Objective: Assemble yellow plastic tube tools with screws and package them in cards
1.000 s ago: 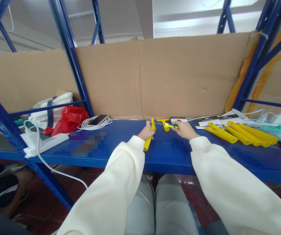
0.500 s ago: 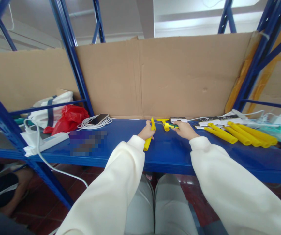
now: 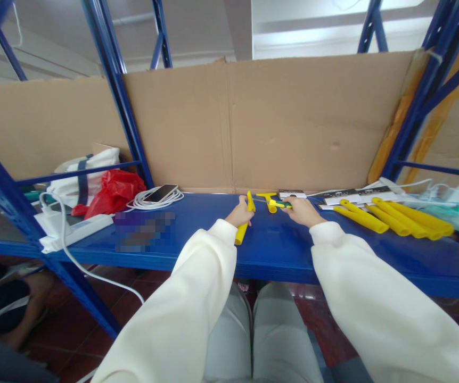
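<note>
Near the middle of the blue shelf, my left hand (image 3: 239, 214) is wrapped round a yellow T-shaped tool (image 3: 241, 234), its head up and its handle pointing down. My right hand (image 3: 302, 211) grips a screwdriver (image 3: 280, 204) with a green and yellow handle. The screwdriver's thin shaft points left, to the head of the tool in my left hand; whether the tip touches is too small to tell. Behind the screwdriver, a second yellow T-shaped piece (image 3: 267, 195) lies on the shelf.
Several yellow handles (image 3: 359, 218) and black-and-white packages (image 3: 339, 197) lie to the right. On the left are a phone (image 3: 161, 193) on a coiled white cable, a red bag (image 3: 115, 191) and a white power strip (image 3: 78, 232). Cardboard (image 3: 285, 127) stands behind. A person's leg (image 3: 33, 298) shows lower left.
</note>
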